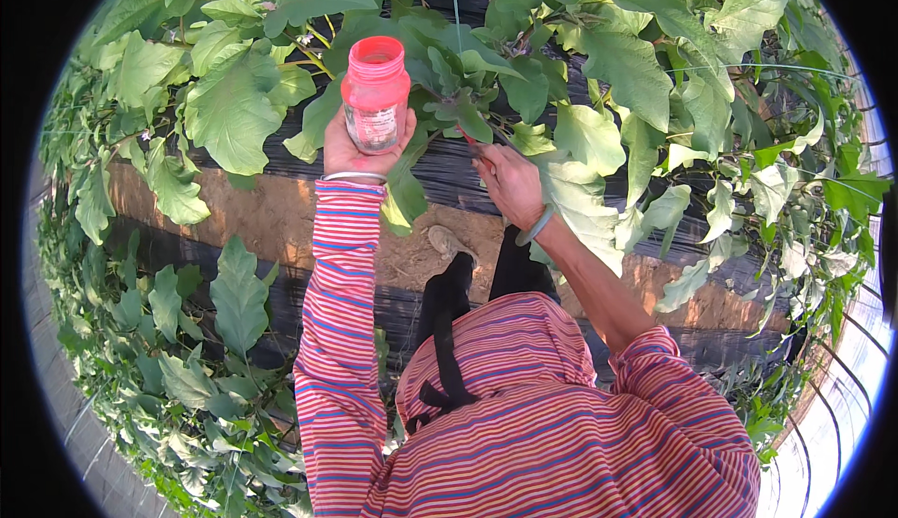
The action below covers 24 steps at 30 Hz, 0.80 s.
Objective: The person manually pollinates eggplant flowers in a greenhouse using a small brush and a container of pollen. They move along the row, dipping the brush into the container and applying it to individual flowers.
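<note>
My left hand (368, 147) holds up a red-stained, open-mouthed plastic bottle (377, 93) with a worn label bearing writing. A pink smear shows on the palm below the bottle. My right hand (506, 180), a pale bangle at its wrist, pinches a thin tool with a red tip (465, 135) between thumb and fingers; what kind of tool it is, I cannot tell. The tip is close to the top leaves of an eggplant plant (463, 107), right of the bottle. Leaves partly hide the stems there.
Large-leaved eggplant plants with purple flowers stand ahead and on both sides. Green support strings (456, 12) run among them. Black plastic mulch (449, 174) covers the beds, with a bare soil path (280, 213) between. One shoe (445, 241) is on the soil. Hoops curve at the right edge.
</note>
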{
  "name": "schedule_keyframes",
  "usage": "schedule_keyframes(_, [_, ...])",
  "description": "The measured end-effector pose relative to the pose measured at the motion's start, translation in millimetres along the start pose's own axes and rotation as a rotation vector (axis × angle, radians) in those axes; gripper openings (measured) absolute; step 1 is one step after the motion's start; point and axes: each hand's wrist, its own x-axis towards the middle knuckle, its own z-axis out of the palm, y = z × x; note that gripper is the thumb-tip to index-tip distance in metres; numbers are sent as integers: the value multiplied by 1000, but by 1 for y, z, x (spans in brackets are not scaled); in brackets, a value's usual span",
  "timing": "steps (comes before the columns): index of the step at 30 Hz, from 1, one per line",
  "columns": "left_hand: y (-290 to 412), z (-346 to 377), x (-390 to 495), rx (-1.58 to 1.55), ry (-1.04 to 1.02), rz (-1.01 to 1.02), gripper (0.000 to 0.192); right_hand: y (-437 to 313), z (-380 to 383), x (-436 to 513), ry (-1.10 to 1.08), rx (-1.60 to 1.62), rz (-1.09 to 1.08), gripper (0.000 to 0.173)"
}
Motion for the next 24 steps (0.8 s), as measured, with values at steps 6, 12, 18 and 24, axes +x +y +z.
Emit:
schedule_keyframes(6, [3, 1, -2, 4, 9, -5, 38, -5, -3, -2, -48, 17, -2, 16])
schedule_keyframes(12, [4, -8, -3, 7, 40, 26, 39, -12, -9, -1, 54, -43, -22, 20])
schedule_keyframes(18, [9, -50, -25, -53, -8, 37, 36, -33, -37, -48, 8, 99, 86, 23])
schedule_keyframes(24, [10, -127, -75, -32, 211, 104, 36, -70, -84, -92, 99, 213, 221, 23])
